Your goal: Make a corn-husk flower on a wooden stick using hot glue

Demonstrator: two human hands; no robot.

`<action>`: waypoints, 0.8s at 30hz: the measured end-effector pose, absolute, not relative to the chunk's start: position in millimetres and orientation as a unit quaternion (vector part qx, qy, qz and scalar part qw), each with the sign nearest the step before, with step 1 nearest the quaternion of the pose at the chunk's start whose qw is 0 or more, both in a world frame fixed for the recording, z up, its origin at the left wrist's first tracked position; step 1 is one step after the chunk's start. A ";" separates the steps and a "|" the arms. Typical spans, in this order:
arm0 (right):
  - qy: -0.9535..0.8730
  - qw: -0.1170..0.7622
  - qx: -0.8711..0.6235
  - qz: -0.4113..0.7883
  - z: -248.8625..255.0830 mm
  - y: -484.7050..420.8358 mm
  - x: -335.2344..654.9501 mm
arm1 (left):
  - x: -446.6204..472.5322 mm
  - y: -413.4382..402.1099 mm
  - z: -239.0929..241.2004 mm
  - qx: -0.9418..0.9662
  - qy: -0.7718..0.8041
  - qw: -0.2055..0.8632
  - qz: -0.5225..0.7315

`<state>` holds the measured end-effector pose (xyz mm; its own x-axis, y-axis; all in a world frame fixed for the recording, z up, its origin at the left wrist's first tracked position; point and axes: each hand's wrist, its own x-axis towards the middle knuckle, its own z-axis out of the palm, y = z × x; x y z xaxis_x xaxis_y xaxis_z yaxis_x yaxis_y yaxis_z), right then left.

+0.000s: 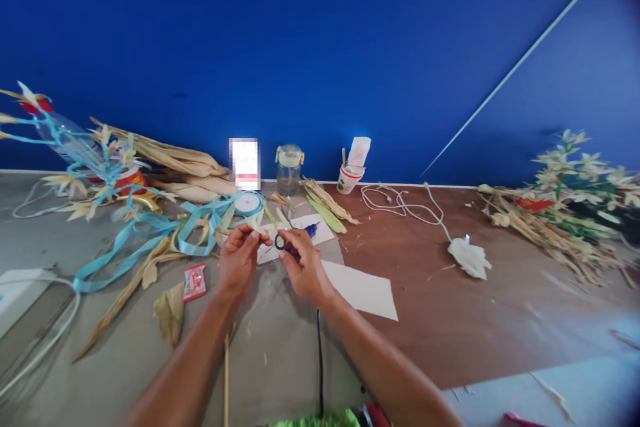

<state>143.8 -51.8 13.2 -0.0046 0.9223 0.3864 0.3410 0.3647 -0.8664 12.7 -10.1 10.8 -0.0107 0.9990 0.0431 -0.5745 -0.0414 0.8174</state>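
My left hand [243, 259] is closed in a pinch, with a pale piece of corn husk [256, 223] at its fingertips. Close to its right, my right hand [306, 268] has thumb and fingers bent together. A dark ring [279, 241], like a scissors handle, shows at those fingertips; whether it is gripped is unclear. A thin greenish strip [270, 212] rises just behind the fingers. Beyond the right hand, a blue tool [312, 230], perhaps a glue gun, lies on white paper [325, 233], partly hidden.
Blue ribbon [125, 250] and dried husks [175, 153] spread at left. At the back stand a lit screen [246, 163], a clear jar [289, 170] and a paper cup [349, 180]. A white cable [433, 213] and husk flowers [575, 170] lie right. Another paper sheet [365, 290] is near my right forearm.
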 end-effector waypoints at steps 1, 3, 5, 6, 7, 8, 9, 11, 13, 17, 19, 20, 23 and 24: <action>-0.650 0.517 -0.473 0.295 13.0 -52.2 140.7 | 14.3 -11.4 10.6 0.339 0.315 0.623 0.631; -0.652 0.526 -0.449 0.311 13.1 -53.0 136.5 | 17.1 -13.4 9.3 0.345 0.312 0.632 0.619; -0.653 0.529 -0.434 0.325 13.2 -53.7 134.6 | 19.0 -14.3 7.5 0.355 0.306 0.637 0.611; -0.652 0.530 -0.431 0.327 13.1 -54.0 134.2 | 19.6 -14.4 6.6 0.360 0.305 0.638 0.609; -0.653 0.531 -0.431 0.326 13.0 -54.3 134.0 | 20.0 -14.3 5.8 0.364 0.303 0.638 0.606; -0.654 0.532 -0.431 0.323 12.9 -54.5 133.8 | 20.2 -14.1 5.1 0.368 0.303 0.639 0.604; -0.657 0.533 -0.429 0.316 12.7 -54.7 133.6 | 20.3 -13.9 4.6 0.370 0.303 0.639 0.603; -0.664 0.536 -0.423 0.305 12.2 -55.1 133.1 | 20.4 -13.6 4.2 0.371 0.304 0.636 0.604; -0.662 0.545 -0.415 0.303 11.7 -55.4 132.7 | 20.3 -13.7 4.4 0.368 0.308 0.632 0.608; -0.636 0.568 -0.413 0.321 10.6 -55.2 132.9 | 19.8 -15.0 5.3 0.367 0.302 0.638 0.606; -0.627 0.573 -0.412 0.328 10.1 -54.7 133.2 | 19.4 -15.3 5.0 0.366 0.296 0.643 0.605; -0.627 0.573 -0.412 0.330 9.9 -54.5 133.1 | 19.2 -15.2 4.6 0.365 0.296 0.643 0.604; -0.633 0.561 -0.420 0.328 9.6 -54.2 132.5 | 18.6 -14.5 3.1 0.367 0.302 0.639 0.605; -0.634 0.557 -0.423 0.329 9.6 -54.2 132.2 | 18.5 -14.2 2.7 0.368 0.304 0.637 0.605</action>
<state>132.2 -54.2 9.6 -0.0213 0.9029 0.4294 0.1697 0.4266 -0.8884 18.5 -14.2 2.7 0.0821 0.9950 0.0576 -0.5476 -0.0033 0.8368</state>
